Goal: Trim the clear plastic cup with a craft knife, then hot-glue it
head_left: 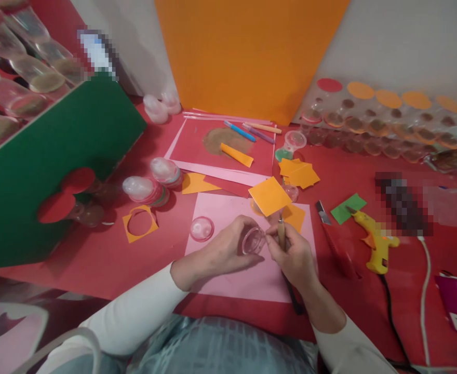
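My left hand point(228, 249) is closed around a small clear plastic cup point(253, 240), held on its side over a pink paper sheet point(247, 280). My right hand point(293, 254) grips a thin dark-handled tool point(281, 236), its tip pointing up beside the cup. An orange paper square point(269, 196) sticks up just above both hands; how it is held is hidden. Another clear cup point(201, 228) lies on the pink sheet to the left.
A yellow glue gun point(374, 241) and a craft knife point(323, 213) lie at right on the red table. Orange squares point(298, 174), pens point(244, 131), stacked clear cups point(150, 184) and a green board point(45, 171) at left surround the sheet. Rows of cups line the back right.
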The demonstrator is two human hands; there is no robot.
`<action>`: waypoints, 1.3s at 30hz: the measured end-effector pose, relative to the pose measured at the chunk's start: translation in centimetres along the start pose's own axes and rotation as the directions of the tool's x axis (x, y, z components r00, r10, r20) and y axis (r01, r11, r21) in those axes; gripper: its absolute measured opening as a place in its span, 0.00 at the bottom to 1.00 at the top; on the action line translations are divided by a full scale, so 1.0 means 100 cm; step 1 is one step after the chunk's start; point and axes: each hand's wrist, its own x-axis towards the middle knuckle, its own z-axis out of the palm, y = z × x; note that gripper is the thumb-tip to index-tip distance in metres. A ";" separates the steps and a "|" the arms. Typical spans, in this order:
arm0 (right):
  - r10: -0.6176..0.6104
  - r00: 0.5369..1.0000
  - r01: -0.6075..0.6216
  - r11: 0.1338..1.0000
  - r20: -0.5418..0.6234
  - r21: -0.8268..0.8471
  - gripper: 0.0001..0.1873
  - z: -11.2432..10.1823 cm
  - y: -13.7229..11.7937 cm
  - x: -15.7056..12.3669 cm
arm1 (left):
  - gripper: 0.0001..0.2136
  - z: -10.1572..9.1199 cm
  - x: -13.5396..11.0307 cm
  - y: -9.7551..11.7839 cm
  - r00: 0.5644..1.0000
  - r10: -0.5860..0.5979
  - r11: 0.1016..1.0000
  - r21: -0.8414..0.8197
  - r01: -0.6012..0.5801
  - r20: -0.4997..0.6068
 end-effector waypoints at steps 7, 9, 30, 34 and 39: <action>-0.153 0.987 0.148 0.984 -0.047 -0.104 0.06 0.005 0.001 -0.002 | 0.31 0.002 0.000 -0.005 1.000 -0.010 1.000 0.024 0.010 0.002; -0.179 0.982 0.170 0.976 -0.053 -0.138 0.08 0.006 0.002 -0.003 | 0.33 0.003 0.000 -0.007 1.000 -0.007 1.000 0.026 0.006 0.016; -0.152 0.988 0.149 0.971 -0.002 -0.185 0.07 0.008 0.004 0.001 | 0.34 0.009 0.001 -0.014 0.993 0.078 0.997 0.003 -0.078 0.086; -0.111 0.994 0.110 0.984 -0.001 -0.140 0.06 0.007 0.005 0.002 | 0.33 0.010 0.001 -0.014 0.990 0.121 0.992 -0.031 -0.119 0.073; -0.049 0.998 0.051 0.998 0.030 -0.047 0.05 0.004 0.003 0.002 | 0.33 0.008 0.001 -0.012 0.989 0.139 0.990 -0.035 -0.138 0.043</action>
